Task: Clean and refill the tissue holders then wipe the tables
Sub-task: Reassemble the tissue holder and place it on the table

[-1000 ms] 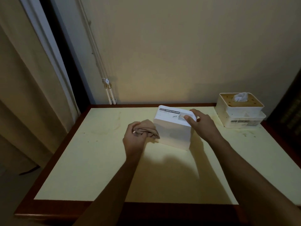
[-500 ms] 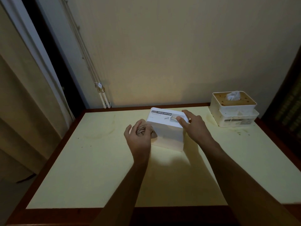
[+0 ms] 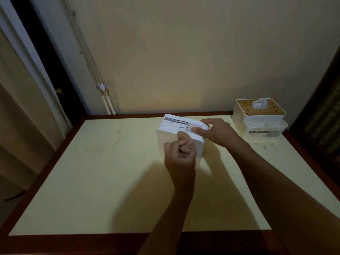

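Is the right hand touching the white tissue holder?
Touching. The head view shows the right hand gripping the white tissue holder's far top edge, thumb on its label.
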Motion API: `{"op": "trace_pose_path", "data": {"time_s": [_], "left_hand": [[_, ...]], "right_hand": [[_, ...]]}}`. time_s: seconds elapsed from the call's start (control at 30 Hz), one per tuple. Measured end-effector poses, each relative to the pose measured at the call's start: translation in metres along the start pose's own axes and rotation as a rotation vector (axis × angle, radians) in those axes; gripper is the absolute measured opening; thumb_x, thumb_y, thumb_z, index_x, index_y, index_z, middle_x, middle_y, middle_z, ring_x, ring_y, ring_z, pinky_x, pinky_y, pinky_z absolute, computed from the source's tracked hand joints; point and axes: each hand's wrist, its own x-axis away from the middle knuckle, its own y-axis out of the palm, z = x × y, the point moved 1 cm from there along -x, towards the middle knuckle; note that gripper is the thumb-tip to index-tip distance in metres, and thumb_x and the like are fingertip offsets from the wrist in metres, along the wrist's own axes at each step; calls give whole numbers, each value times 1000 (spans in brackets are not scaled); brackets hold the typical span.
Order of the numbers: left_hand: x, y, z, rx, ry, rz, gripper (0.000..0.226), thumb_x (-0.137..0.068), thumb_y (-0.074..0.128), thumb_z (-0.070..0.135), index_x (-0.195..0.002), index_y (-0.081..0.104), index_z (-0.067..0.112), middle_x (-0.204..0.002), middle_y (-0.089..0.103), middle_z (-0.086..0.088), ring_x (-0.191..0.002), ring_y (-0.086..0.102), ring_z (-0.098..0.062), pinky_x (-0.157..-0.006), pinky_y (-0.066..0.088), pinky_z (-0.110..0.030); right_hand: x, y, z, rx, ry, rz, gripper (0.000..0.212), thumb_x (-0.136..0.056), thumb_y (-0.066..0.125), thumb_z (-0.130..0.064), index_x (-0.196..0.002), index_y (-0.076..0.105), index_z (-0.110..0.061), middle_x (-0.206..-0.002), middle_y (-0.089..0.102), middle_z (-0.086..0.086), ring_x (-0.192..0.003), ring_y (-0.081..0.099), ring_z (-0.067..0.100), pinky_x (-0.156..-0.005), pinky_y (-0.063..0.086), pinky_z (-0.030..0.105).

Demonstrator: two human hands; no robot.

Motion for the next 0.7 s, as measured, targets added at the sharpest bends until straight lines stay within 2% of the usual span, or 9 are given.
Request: {"op": "trace_pose_path", "data": {"time_s": [0.1, 0.17, 0.23, 0.27, 0.33, 0.43, 0.53, 0.63, 0.7], "left_hand": [[23, 14, 12, 66, 102, -160, 9, -77, 69, 20, -85, 65, 20, -85, 56, 1, -72, 59, -13, -62, 53, -25], [24, 12, 10, 76, 119, -211, 15, -74, 73, 22, -86, 63, 23, -86, 57, 1, -74, 60, -14, -64, 52, -23], [13, 3, -3, 16, 104, -182, 19, -69, 80, 15, -82, 67, 17, -85, 59, 1, -74, 55, -6, -65, 44, -10], [3, -4, -11, -14, 41, -130, 18, -69, 80, 12, -79, 66, 15, -85, 60, 0, -73, 52, -4, -65, 42, -10], [-21, -19, -35, -58, -120, -17, 15, -72, 76, 9, -75, 61, 13, -82, 58, 0, -70, 53, -9, -63, 44, -21], [-46, -37, -68, -174, -92, 13, 16, -71, 73, 3, -70, 57, 7, -78, 52, 0, -65, 50, -14, -57, 41, -22], [-41, -42, -77, -175, -125, -99, 22, -70, 74, 1, -66, 55, 12, -75, 51, 2, -62, 47, -2, -59, 43, -18], [-14, -28, -65, -162, -191, -297, 37, -72, 75, 7, -61, 47, 29, -71, 46, 11, -68, 49, -10, -62, 39, -22], [5, -13, -52, -132, -159, -411, 37, -74, 76, 12, -62, 46, 30, -72, 45, 13, -67, 49, -7, -60, 35, -14]], "right_hand": [[-3, -5, -2, 19, 15, -44, 43, -79, 71, -51, -115, 68, -27, -109, 68, -1, -89, 58, 16, -73, 40, 25], [-5, -7, -1, 22, 15, -58, 44, -79, 70, -52, -116, 67, -30, -107, 67, -2, -80, 55, 14, -66, 39, 25], [-6, -7, 2, 15, -4, -63, 42, -79, 70, -53, -115, 69, -32, -107, 68, -3, -67, 52, 7, -59, 38, 22], [-7, -7, 3, 11, -14, -66, 41, -79, 69, -53, -115, 69, -33, -106, 69, -4, -62, 49, 4, -58, 37, 21], [-9, -5, 5, 16, -18, -68, 41, -80, 68, -53, -116, 68, -33, -105, 68, -5, -59, 46, 4, -58, 37, 22], [-13, -3, 8, 9, -12, -67, 45, -79, 68, -55, -118, 67, -33, -116, 66, -6, -67, 48, 11, -66, 38, 25], [-13, -1, 10, 0, -5, -70, 46, -79, 68, -55, -119, 66, -34, -103, 66, -2, -67, 47, 11, -60, 37, 24], [-9, -1, 9, -16, -25, -74, 35, -82, 66, -52, -114, 67, -36, -102, 66, -3, -75, 52, 13, -56, 35, 22], [-7, -1, 8, -22, -28, -80, 31, -85, 64, -51, -113, 66, -39, -99, 65, -5, -80, 54, 14, -59, 37, 23]]}}
